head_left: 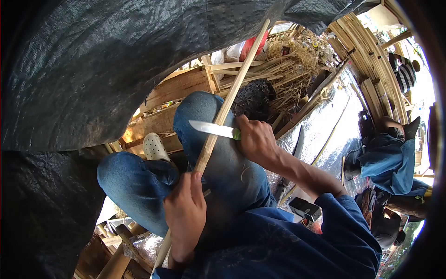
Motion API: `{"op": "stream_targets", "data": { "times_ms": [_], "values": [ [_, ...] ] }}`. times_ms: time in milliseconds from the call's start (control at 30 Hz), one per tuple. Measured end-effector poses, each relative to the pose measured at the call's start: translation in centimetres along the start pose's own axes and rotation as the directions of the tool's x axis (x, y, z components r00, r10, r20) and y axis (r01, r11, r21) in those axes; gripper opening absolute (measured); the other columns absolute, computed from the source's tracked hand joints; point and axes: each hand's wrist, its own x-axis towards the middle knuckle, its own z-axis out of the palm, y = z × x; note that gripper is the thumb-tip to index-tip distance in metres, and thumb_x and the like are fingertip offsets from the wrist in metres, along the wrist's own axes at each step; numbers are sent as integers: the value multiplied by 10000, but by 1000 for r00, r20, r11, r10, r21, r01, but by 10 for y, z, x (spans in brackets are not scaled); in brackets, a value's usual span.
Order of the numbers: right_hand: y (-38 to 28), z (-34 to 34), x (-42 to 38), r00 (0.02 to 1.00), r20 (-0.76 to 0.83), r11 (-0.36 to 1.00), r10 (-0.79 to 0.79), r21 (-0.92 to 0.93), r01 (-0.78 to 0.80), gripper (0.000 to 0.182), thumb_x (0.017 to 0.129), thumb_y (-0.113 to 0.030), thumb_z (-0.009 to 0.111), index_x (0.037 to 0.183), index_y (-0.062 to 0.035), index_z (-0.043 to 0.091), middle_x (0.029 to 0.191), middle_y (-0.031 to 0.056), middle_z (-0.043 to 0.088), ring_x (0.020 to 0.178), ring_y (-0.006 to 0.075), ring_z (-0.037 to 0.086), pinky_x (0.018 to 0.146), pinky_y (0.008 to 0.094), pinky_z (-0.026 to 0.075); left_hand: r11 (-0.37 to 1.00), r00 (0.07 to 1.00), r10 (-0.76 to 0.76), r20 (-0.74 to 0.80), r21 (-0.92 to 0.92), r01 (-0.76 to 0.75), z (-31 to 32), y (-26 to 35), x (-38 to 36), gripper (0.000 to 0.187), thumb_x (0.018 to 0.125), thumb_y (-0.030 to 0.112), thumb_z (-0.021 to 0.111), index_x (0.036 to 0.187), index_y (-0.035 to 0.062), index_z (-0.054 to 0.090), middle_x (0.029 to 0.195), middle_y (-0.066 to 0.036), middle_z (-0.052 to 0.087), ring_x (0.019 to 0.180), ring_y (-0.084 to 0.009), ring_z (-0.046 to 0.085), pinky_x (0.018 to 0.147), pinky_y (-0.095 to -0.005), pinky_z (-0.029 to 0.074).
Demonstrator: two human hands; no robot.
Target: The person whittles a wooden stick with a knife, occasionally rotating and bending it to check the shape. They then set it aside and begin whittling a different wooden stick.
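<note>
A long pale strip of split wood or bamboo (237, 83) runs slantwise across my lap, its far tip up near the dark sheet. My left hand (186, 204) is wrapped round its lower part, thumb on top. In my right hand (256, 139) is a knife (209, 128) with a green handle, gripped in a fist. The blade lies across the strip, pointing left, above my jeans-clad knee (197, 109). Most of the handle is hidden by my fingers.
A black plastic sheet (93, 69) hangs over the left and top. Wood shavings (302, 60) and a dark lump (255, 97) lie ahead. On the silvery mat (332, 125) rests a long dark blade (299, 142). Another person in jeans (388, 160) sits at right, near stacked strips (371, 56).
</note>
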Motion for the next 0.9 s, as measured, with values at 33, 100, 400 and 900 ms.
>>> {"op": "stream_targets", "data": {
  "times_ms": [33, 100, 400, 900],
  "values": [
    [-4, -3, 1, 1000, 5, 1000, 19, -17, -19, 108, 791, -63, 500, 853, 24, 503, 583, 202, 559, 512, 393, 571, 469, 452, 449, 1000, 1000, 1, -4, 8, -1, -3, 0, -1, 193, 947, 171, 518, 803, 46, 547, 618, -151, 574, 576, -355, 596, 484, -409, 426],
    [-7, -8, 1, 1000, 22, 999, 22, -42, -21, 116, 814, -74, 468, 848, 34, 494, 587, 210, 568, 530, 387, 591, 488, 453, 465, 1000, 1000, 17, -16, -25, -17, -4, -2, -6, 230, 969, 165, 480, 803, 13, 529, 620, -170, 543, 523, -371, 534, 476, -405, 374],
    [2, -4, -1, 999, -36, 999, -6, -32, 5, 109, 770, -55, 534, 836, 18, 488, 575, 192, 550, 513, 389, 566, 475, 449, 443, 998, 999, -45, 24, -52, 46, 5, -6, -11, 223, 967, 173, 489, 816, 17, 541, 616, -168, 552, 512, -363, 539, 455, -392, 375],
    [17, -6, 0, 995, -65, 995, -82, -56, 78, 125, 792, -71, 435, 804, 51, 458, 543, 224, 536, 502, 408, 569, 471, 462, 460, 1000, 1000, 5, 20, -28, -4, -4, 4, -8, 249, 976, 212, 473, 843, 23, 566, 610, -164, 549, 521, -361, 544, 473, -404, 380]
  ]
}}
